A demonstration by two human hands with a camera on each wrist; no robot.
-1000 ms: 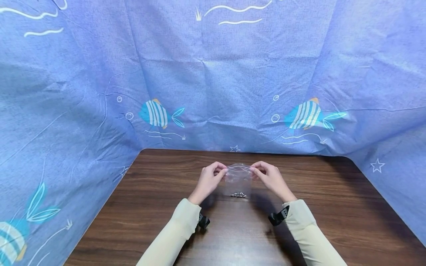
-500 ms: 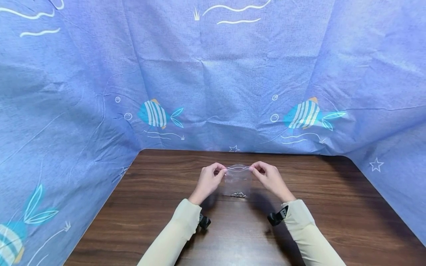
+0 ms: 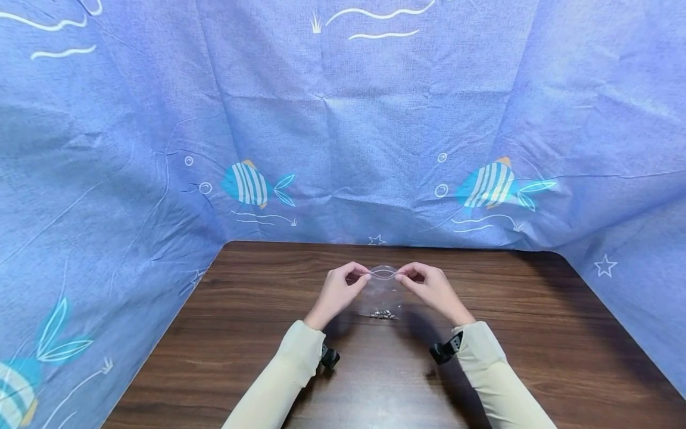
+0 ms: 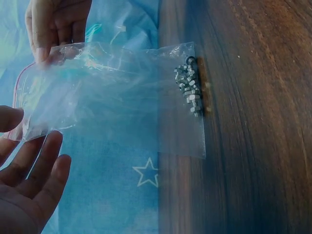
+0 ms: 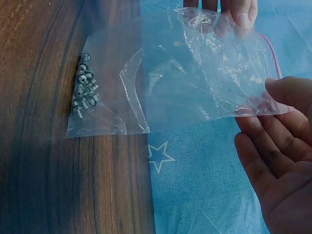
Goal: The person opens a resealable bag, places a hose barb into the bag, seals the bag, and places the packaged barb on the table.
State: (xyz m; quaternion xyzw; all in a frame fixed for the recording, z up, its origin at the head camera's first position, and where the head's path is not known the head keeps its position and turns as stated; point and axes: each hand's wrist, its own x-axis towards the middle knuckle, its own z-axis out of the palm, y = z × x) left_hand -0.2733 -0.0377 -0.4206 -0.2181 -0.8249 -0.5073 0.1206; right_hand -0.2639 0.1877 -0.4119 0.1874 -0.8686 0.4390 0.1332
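Note:
A clear zip bag [image 3: 382, 292] with a thin red line along its mouth hangs upright between both hands. Several small silvery screws [image 5: 85, 87] lie gathered at its bottom; they also show as a shiny cluster [image 4: 189, 87] in the left wrist view. My left hand [image 3: 340, 289] pinches one top corner between thumb and forefinger, the other fingers extended below. At the opposite corner my right hand [image 3: 430, 290] pinches the bag the same way. Between the hands the mouth bows apart into a narrow oval gap.
A dark wood-grain table [image 3: 241, 333] lies under the arms. Blue cloth [image 3: 343, 143] printed with fish and stars hangs behind it and at both sides. Each wrist carries a small black camera, such as the right one's camera [image 3: 446, 350].
Both hands have moved slightly toward each other, and the bag's mouth has bowed wider apart. The screws stay at the bottom of the bag.

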